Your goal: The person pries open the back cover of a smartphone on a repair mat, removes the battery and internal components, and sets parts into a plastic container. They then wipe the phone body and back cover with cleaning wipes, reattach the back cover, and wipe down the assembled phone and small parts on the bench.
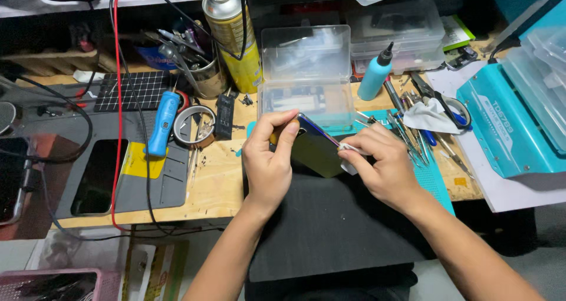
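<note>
Left hand: our left hand sat at centre frame, thumb and fingers closed on the upper edge of a dark, glossy slab-shaped phone with an iridescent rim, tilting it up off the mat, we judged so its face met the other hand.

Right hand: our right hand, right of centre, was closed in a pinch on a small white folded wipe, pressed against the phone's right edge; the grip looked suited to rubbing along that edge.

Phone: at centre frame, held between both hands above a dark grey rubber work mat, not lying flat on it.

Behind the hands: a clear plastic hinged box stood open just above the phone, small parts inside, indistinct.

Close supplies: a light blue squeeze bottle with a black nozzle stood upright right of the box; a row of metal tweezers and picks lay by the right hand, near enough to grab.

Left side: a blue-handled tool, a roll of tape and a yellow spray can sat upper left.

Surface: a pale wooden bench, scuffed and littered with black specks, carried a grey silicone repair pad at left.

Room: a teal machine casing filled the right edge; red and black cables trailed down the left. Crowded repair station, shelves dark behind.
</note>
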{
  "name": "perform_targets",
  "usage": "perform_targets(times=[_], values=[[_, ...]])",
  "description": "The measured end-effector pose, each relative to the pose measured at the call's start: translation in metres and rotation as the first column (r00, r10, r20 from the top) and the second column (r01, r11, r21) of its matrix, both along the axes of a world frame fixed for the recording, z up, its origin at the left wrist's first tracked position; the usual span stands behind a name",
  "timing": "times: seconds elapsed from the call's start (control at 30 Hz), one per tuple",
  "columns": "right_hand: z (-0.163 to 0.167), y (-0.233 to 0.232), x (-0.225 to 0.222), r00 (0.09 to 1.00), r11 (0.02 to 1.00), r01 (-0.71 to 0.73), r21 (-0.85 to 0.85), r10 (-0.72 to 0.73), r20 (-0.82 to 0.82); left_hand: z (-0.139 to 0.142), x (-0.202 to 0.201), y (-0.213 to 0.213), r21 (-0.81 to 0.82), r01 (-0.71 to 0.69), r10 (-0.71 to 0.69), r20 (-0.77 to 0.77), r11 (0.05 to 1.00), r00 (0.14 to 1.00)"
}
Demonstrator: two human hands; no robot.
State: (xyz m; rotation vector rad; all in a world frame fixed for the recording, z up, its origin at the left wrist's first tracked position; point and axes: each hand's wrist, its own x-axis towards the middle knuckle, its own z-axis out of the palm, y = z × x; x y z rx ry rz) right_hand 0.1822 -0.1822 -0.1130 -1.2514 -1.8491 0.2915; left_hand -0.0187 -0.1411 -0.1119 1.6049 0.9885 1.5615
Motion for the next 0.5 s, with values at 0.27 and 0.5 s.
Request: perform_targets(times=[0.27,0.5], values=[[0.027,0.027,-0.015,0.99,0.992,-0.125,0.026,0.126,-0.055,0.011,0.004,-0.004,0.147,0.039,-0.026,-0.092,0.988,0.995],[0.002,0.011,-0.004,0.989,0.994,-0.11,0.002,0.109,0.1,-0.005,-0.019,-0.001,-0.032,0.065,-0.065,0.011,0.997,0.998]])
